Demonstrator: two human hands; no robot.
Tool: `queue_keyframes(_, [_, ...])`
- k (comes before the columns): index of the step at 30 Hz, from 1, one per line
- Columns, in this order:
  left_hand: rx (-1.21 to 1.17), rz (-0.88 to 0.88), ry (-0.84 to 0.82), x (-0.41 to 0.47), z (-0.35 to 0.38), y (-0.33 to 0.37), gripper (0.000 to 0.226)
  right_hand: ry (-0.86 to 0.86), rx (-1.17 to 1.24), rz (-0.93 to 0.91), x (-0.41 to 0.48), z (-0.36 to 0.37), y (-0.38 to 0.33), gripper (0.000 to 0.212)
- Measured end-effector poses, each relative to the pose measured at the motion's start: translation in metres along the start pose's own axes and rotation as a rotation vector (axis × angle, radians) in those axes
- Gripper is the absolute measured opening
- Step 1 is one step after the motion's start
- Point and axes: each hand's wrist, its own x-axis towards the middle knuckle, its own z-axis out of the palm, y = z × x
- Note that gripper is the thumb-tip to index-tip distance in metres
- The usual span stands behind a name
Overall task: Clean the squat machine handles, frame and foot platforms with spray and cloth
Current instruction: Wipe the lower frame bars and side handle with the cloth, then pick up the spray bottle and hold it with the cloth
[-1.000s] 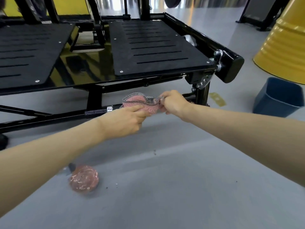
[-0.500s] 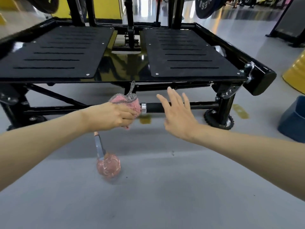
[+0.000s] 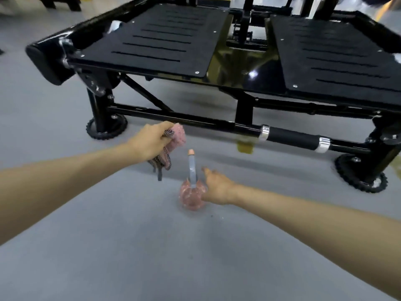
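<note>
We log: left grip (image 3: 149, 144) curled round pink cloth (image 3: 178, 137) | right grip (image 3: 217, 189) loosely spread, holding nothing, just right of spray bottle (image 3: 192, 195) upright on floor (image 3: 130, 246) | squat machine (image 3: 195, 121) beyond.

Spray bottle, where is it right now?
In the head view the spray bottle stands on the floor near centre, before the squat machine's lower bar, the right hand just at its right side.

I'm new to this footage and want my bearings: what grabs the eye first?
The black squat machine with its two foot platforms fills the top. Below it, the left hand grips a pink cloth, and the right hand is beside a round pink spray bottle on the grey floor.
</note>
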Motion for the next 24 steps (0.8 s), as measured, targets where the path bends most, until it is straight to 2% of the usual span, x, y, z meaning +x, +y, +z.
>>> queue_keyframes(2, [-0.177,-0.185,-0.013,-0.002,0.007,-0.006,0.044,0.059,0.107,-0.059,0.014,0.010,-0.003,0.065])
queue_keyframes(3, [-0.311,-0.270,-0.012,-0.004,0.012,-0.007,0.046,0.105,0.176,-0.089,0.020,0.016,-0.004,0.049])
queue_keyframes(5, [-0.565,-0.398,-0.032,-0.008,0.024,-0.010,0.036,0.194,0.337,-0.106,0.030,0.029,-0.004,0.015])
queue_keyframes(6, [-0.646,-0.448,-0.046,-0.009,0.031,-0.014,0.025,0.234,0.420,-0.102,0.036,0.035,-0.005,0.010])
queue_keyframes(8, [-0.747,-0.510,-0.061,-0.011,0.041,-0.017,0.010,0.280,0.542,-0.079,0.041,0.043,-0.005,0.016])
queue_keyframes(14, [-0.922,-0.737,-0.060,-0.027,0.033,0.014,0.015,0.344,0.631,0.099,0.005,0.041,-0.020,0.015])
queue_keyframes(16, [-0.885,-0.759,-0.088,-0.037,0.017,0.036,0.006,0.318,0.553,0.093,-0.020,0.028,-0.032,0.016])
queue_keyframes(19, [-0.825,-0.796,-0.153,-0.051,-0.012,0.072,0.009,0.292,0.515,0.103,-0.064,0.002,-0.045,0.029])
queue_keyframes(20, [-0.825,-0.799,-0.172,-0.054,-0.023,0.086,0.006,0.279,0.514,0.132,-0.080,-0.006,-0.047,0.027])
queue_keyframes(22, [-0.790,-0.797,-0.205,-0.059,-0.046,0.114,0.009,0.247,0.468,0.186,-0.115,-0.020,-0.049,0.012])
queue_keyframes(24, [-0.724,-0.764,-0.248,-0.060,-0.071,0.150,0.013,0.256,0.427,0.232,-0.153,-0.039,-0.046,0.016])
